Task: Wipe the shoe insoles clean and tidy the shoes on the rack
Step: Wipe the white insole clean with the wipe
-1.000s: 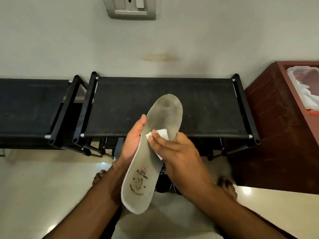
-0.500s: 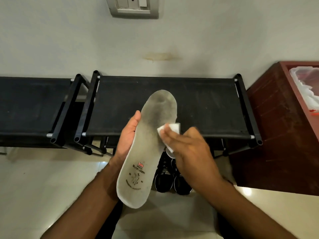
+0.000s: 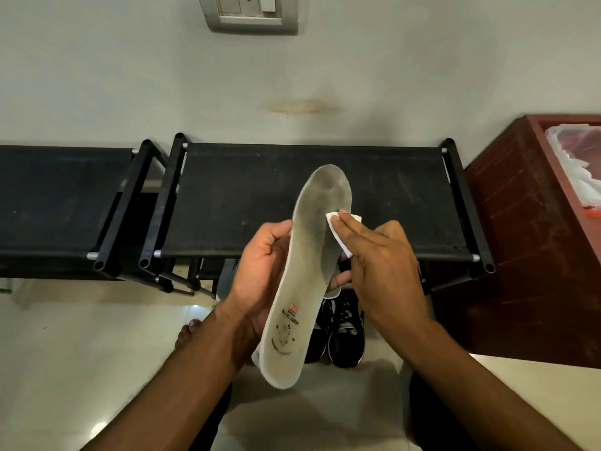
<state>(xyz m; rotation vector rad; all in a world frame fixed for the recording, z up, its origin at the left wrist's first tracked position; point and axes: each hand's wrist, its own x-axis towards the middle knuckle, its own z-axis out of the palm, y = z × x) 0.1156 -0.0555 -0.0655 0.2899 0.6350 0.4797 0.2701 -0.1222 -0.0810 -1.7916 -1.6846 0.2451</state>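
Pale wall (image 3: 130, 76) behind, with a switch plate (image 3: 252, 13) at the top edge. Black shoe rack (image 3: 312, 203) against the wall, fabric top shelf bare; second black rack (image 3: 61, 203) just beside it on the left. Reddish-brown cabinet (image 3: 520, 239) at right, clear plastic (image 3: 575, 164) lying on top. Pale tiled floor (image 3: 81, 353) below. Two forearms reaching in from the bottom edge, meeting above the rack's front rail. Grey insole (image 3: 302, 288) held in the air between them, toe end up and tilted away, heel end with printed logo nearest the camera, darker grime near the toe. Left hand (image 3: 260, 275) cupped behind the insole's left edge, fingers wrapped underneath, thumb along the rim. Right hand (image 3: 377, 265) with fingers straight and together, pressing a small white wipe (image 3: 340, 236) flat onto the upper right part of the insole. Pair of black sneakers (image 3: 338, 333) on the floor below the hands, partly hidden by the insole. Bare toes (image 3: 188, 333) on the floor at left.
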